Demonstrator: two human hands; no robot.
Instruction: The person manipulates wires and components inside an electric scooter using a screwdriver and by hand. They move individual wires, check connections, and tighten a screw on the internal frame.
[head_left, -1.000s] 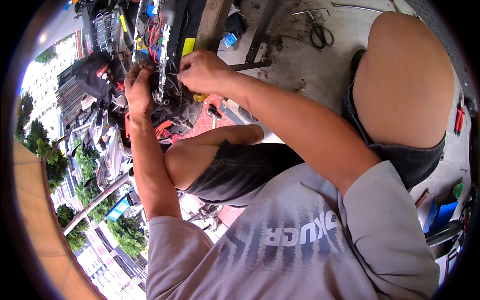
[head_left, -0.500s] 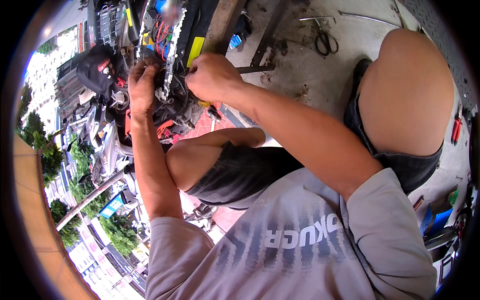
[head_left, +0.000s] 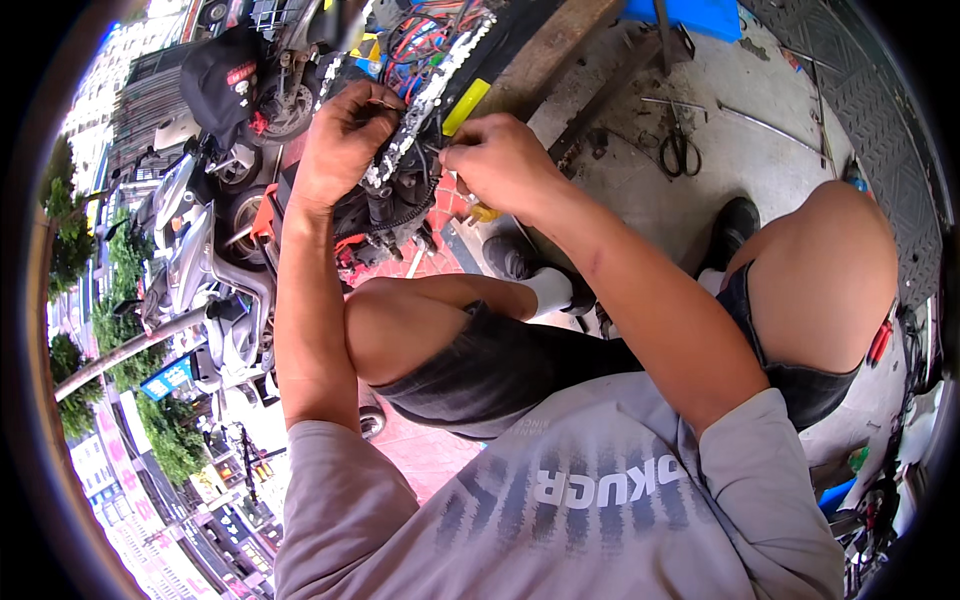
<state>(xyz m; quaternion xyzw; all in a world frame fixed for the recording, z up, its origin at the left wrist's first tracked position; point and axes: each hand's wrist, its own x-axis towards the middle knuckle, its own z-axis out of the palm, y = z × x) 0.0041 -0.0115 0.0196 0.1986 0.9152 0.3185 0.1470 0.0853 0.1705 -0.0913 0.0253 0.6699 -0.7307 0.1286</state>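
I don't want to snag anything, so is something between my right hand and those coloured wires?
Yes, in this view the white-flecked strip runs between your right hand and the coloured wires: hand on its right, wires on its left. How they sit in depth I can't tell.

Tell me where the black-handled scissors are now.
In the head view, the black-handled scissors lie on the grey floor at upper right, to the right of the right hand and left of a long metal rod.

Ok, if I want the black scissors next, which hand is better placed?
Probably your right hand: it's nearer the black scissors, while your left hand is beyond the white-flecked strip.
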